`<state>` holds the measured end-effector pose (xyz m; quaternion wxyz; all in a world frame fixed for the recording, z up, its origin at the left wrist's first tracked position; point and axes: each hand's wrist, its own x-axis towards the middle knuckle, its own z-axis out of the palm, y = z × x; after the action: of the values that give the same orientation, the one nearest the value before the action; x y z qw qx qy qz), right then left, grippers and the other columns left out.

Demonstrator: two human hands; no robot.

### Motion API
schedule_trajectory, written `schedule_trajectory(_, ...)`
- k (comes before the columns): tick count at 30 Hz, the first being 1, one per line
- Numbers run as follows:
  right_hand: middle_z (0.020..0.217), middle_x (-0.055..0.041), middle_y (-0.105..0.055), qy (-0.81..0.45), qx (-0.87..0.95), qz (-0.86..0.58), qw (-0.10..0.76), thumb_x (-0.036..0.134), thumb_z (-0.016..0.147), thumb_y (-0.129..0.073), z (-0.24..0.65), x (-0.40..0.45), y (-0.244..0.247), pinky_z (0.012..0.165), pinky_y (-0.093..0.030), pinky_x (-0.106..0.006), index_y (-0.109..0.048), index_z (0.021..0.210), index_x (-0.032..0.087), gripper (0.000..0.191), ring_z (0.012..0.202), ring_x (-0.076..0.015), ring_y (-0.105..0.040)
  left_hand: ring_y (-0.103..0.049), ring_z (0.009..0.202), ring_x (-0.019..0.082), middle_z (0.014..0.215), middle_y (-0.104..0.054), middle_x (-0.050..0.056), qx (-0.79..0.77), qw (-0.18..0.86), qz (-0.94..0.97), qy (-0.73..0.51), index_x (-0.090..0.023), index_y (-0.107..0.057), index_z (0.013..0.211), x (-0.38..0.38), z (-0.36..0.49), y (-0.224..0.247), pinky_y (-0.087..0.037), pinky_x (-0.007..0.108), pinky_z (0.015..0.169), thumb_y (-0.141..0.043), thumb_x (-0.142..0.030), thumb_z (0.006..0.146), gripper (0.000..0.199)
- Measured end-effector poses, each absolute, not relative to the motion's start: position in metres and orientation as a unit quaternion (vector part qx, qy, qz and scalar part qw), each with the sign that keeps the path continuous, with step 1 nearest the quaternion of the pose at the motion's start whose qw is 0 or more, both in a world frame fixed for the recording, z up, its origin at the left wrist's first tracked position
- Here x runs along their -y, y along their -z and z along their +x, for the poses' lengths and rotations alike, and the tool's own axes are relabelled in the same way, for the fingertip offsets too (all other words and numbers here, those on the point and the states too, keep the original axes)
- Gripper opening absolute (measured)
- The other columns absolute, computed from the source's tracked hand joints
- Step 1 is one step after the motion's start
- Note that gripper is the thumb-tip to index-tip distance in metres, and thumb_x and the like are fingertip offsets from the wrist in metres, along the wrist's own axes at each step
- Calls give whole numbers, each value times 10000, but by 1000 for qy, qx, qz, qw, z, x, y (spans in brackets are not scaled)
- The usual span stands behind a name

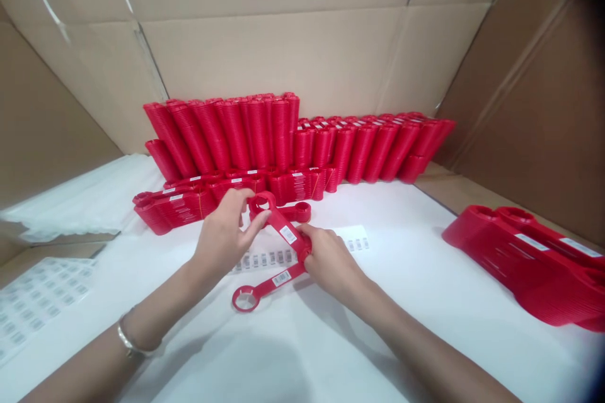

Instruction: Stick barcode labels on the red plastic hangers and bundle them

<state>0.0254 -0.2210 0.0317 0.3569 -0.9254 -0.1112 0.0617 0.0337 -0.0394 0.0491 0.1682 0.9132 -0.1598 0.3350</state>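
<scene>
My left hand (224,220) pinches the ring end of a flat red plastic ring-ended wrench (278,224), which bears a white barcode label. Its other end is gripped by my right hand (326,258). A second labelled red wrench (269,286) slants from under my right fingers toward the lower left; whether those fingers also hold it, I cannot tell. Just behind my left fingers lies another red wrench (299,211), partly covered. Beneath the hands is a sheet of barcode labels (358,240), largely hidden by them.
Tall stacks of red wrenches (231,135) line the back, with lower labelled bundles (177,208) before them. More stacks (520,264) stand at the right. Label sheets (42,296) and clear plastic bags (89,195) lie left. Cardboard walls (283,50) enclose the white table surface (401,340).
</scene>
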Motion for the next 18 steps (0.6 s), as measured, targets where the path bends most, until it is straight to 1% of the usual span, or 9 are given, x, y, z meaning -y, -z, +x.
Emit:
schedule_trajectory(3, 870, -54, -639, -51, 135, -909, 391, 0, 621, -411, 26, 223, -29, 579, -334, -216, -602, 992, 180, 454, 747, -170, -562, -524, 660, 73, 870, -532, 19, 137, 329, 898, -258, -169, -523, 974, 36, 30, -58, -443, 179, 580, -477, -380, 848, 250)
schedule_trajectory(5, 873, -47, -642, -59, 147, -894, 419, -3, 620, -398, 27, 223, -26, 604, -362, -209, -608, 997, 175, 467, 763, -165, -568, -552, 695, 84, 901, -552, 26, 123, 398, 880, -228, -168, -527, 949, 34, 23, -58, -463, 186, 600, -486, -342, 845, 207)
schedule_trajectory(7, 881, -29, -642, -60, 155, -874, 457, -5, 613, -378, 29, 224, -23, 632, -385, -202, -608, 1006, 186, 494, 777, -154, -573, -578, 745, 94, 959, -571, 38, 128, 439, 865, -204, -174, -533, 994, 32, 15, -54, -479, 193, 642, -481, -294, 849, 195)
schedule_trajectory(10, 898, -15, -638, -51, 151, -852, 499, -8, 585, -347, 34, 225, -20, 645, -401, -194, -605, 1018, 191, 542, 782, -140, -580, -571, 922, 114, 1083, -566, 51, 192, 424, 864, -193, -193, -531, 1101, 27, 2, -47, -471, 218, 798, -422, -199, 868, 257)
schedule_trajectory(12, 883, -15, -637, -45, 145, -849, 507, -10, 557, -329, 36, 226, -20, 643, -404, -192, -611, 986, 175, 546, 775, -137, -580, -536, 1013, 127, 1108, -566, 49, 256, 391, 869, -164, -187, -551, 1088, 22, -5, -44, -441, 230, 872, -405, -150, 856, 276)
schedule_trajectory(13, 862, -13, -636, -44, 144, -848, 508, -8, 548, -325, 37, 226, -20, 638, -404, -193, -614, 964, 169, 537, 761, -136, -579, -538, 1006, 129, 1080, -583, 43, 290, 382, 869, -126, -181, -575, 1045, 20, -7, -44, -437, 229, 871, -402, -145, 850, 262)
schedule_trajectory(15, 815, -4, -632, -49, 143, -849, 507, -1, 541, -324, 38, 227, -20, 616, -402, -198, -615, 942, 170, 524, 723, -136, -571, -569, 897, 119, 952, -625, 25, 326, 384, 863, -28, -175, -617, 926, 15, -8, -45, -449, 219, 806, -377, -184, 863, 248)
schedule_trajectory(17, 797, 5, -630, -63, 148, -845, 510, 7, 542, -324, 36, 226, -20, 594, -398, -203, -611, 952, 182, 530, 701, -137, -564, -575, 768, 110, 822, -632, 14, 289, 387, 875, 30, -168, -631, 816, 10, -3, -45, -451, 215, 716, -338, -267, 891, 318)
schedule_trajectory(18, 795, 8, -629, -71, 150, -843, 512, 10, 542, -323, 34, 225, -20, 584, -395, -204, -610, 954, 187, 532, 698, -139, -563, -568, 743, 114, 801, -626, 16, 247, 377, 892, 25, -165, -629, 802, 7, 1, -44, -445, 220, 687, -329, -305, 896, 344)
